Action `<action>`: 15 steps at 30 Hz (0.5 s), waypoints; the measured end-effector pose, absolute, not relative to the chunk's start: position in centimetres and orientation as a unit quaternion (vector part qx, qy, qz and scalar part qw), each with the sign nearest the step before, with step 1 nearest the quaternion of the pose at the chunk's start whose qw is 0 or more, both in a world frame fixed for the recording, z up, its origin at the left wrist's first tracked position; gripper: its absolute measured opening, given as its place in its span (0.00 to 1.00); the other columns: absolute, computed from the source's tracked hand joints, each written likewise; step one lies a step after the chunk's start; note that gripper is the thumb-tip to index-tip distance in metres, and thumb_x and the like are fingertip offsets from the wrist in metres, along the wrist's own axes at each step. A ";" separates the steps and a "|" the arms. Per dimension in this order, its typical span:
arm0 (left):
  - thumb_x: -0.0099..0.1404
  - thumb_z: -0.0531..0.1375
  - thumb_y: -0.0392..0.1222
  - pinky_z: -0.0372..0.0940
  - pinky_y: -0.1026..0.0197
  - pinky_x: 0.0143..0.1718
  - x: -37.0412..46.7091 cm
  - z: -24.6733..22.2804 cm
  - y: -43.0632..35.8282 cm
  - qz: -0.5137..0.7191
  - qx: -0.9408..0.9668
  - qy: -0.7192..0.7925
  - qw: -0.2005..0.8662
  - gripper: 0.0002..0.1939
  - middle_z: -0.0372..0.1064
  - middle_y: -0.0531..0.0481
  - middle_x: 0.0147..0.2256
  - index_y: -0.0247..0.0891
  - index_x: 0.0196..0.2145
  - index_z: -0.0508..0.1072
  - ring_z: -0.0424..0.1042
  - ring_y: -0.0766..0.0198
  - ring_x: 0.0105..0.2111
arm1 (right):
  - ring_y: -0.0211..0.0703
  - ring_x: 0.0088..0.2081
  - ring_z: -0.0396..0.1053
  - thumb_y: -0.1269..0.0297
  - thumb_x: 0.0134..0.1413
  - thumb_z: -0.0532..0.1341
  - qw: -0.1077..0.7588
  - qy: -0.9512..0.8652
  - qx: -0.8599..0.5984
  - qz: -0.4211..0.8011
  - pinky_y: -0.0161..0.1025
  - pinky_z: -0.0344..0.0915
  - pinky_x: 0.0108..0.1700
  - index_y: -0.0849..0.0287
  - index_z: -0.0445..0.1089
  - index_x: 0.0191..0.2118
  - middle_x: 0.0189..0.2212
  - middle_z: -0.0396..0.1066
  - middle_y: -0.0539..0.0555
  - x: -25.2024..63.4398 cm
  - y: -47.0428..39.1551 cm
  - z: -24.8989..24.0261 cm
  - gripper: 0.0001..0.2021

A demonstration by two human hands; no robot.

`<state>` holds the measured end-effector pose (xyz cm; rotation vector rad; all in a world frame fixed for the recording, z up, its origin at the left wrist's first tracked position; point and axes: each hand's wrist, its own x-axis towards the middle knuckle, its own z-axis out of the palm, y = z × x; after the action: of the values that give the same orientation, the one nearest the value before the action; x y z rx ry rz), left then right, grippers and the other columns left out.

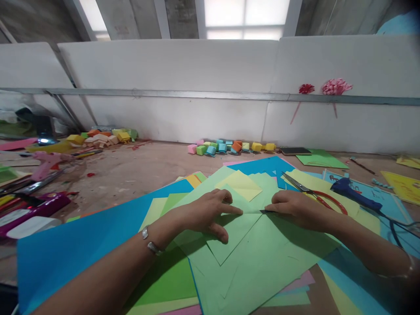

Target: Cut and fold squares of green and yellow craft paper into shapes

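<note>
1. In the head view, the left hand [210, 212] is pressing down with its fingers spread apart, gripping nothing; an open silver bracelet [150, 240] is circling its wrist.
2. Beneath it, a light-green square of paper [236, 232], edged by thin dark lines, is lying flat on a larger light-green paper sheet [249, 262].
3. The right hand [292, 205] is resting on the sheet at 3 o'clock from the left one, its fingers closing around a slim dark pointed blade [266, 212], whose tip is pointing towards 9 o'clock.
4. A pale-yellow paper square [244, 183] is lying at 2 o'clock from the left hand.
5. Red-handled metal scissors [306, 190] are lying at 2 o'clock from the right hand, and a dark-blue plastic glue gun [356, 194] at 3 o'clock.
6. A large blue paper sheet [98, 236] is spreading out at 8 o'clock.
7. Small multicoloured paper cubes [223, 148] are sitting at 12 o'clock on the brown table [118, 175].
</note>
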<state>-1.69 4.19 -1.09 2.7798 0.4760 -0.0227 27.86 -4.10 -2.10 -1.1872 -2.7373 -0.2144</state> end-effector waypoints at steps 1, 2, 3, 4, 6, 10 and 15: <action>0.54 0.66 0.58 0.60 0.52 0.49 -1.7 -1.0 4.2 -0.013 0.972 0.168 0.162 0.35 0.60 0.42 0.51 0.49 0.58 0.66 0.61 0.49 0.50 | 0.42 0.35 0.67 0.75 0.62 0.52 0.063 -0.911 -0.398 -0.090 0.36 0.59 0.32 0.56 0.73 0.51 0.35 0.72 0.58 27.7 -4.2 -2.1 0.18; 0.54 0.66 0.58 0.59 0.52 0.50 -1.7 -0.9 4.1 -0.017 0.971 0.170 0.165 0.36 0.60 0.42 0.52 0.49 0.58 0.66 0.61 0.49 0.51 | 0.43 0.35 0.67 0.76 0.61 0.53 0.050 -0.909 -0.401 -0.105 0.37 0.59 0.33 0.56 0.72 0.52 0.36 0.72 0.58 27.6 -4.3 -2.1 0.18; 0.54 0.67 0.57 0.59 0.52 0.50 -1.7 -0.9 4.1 -0.021 0.971 0.172 0.167 0.35 0.60 0.42 0.52 0.49 0.58 0.66 0.61 0.50 0.51 | 0.43 0.34 0.67 0.77 0.60 0.53 0.036 -0.907 -0.404 -0.114 0.37 0.58 0.32 0.56 0.72 0.52 0.35 0.72 0.58 27.4 -4.4 -2.0 0.19; 0.54 0.67 0.56 0.59 0.52 0.50 -1.7 -0.8 4.0 -0.024 0.970 0.174 0.168 0.35 0.60 0.42 0.52 0.48 0.58 0.67 0.61 0.50 0.51 | 0.43 0.34 0.66 0.77 0.60 0.53 0.019 -0.906 -0.407 -0.115 0.36 0.57 0.31 0.55 0.71 0.52 0.35 0.72 0.57 27.3 -4.5 -1.9 0.19; 0.53 0.68 0.55 0.60 0.52 0.50 -1.7 -0.6 4.0 -0.027 0.969 0.179 0.167 0.35 0.60 0.41 0.52 0.48 0.58 0.67 0.61 0.50 0.50 | 0.41 0.32 0.66 0.76 0.60 0.53 -0.009 -0.905 -0.415 -0.093 0.35 0.55 0.29 0.54 0.71 0.53 0.34 0.71 0.56 27.2 -4.7 -1.6 0.19; 0.53 0.68 0.54 0.60 0.51 0.51 -1.7 -0.5 3.9 -0.029 0.971 0.173 0.165 0.34 0.60 0.41 0.51 0.48 0.57 0.68 0.61 0.50 0.50 | 0.39 0.31 0.66 0.73 0.64 0.52 -0.001 -0.910 -0.414 -0.037 0.34 0.55 0.28 0.53 0.71 0.53 0.34 0.70 0.55 27.3 -5.0 -1.0 0.17; 0.56 0.65 0.55 0.59 0.50 0.51 -1.8 -0.5 3.9 -0.027 0.976 0.146 0.157 0.30 0.60 0.42 0.51 0.51 0.56 0.70 0.61 0.49 0.51 | 0.39 0.30 0.67 0.74 0.62 0.52 -0.002 -0.913 -0.404 -0.061 0.34 0.55 0.27 0.52 0.72 0.52 0.32 0.71 0.55 27.3 -5.0 -1.2 0.18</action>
<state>-1.83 3.93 -0.54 2.7937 0.4181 -0.0771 27.34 -5.05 -1.22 -1.2705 -2.8703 -0.1919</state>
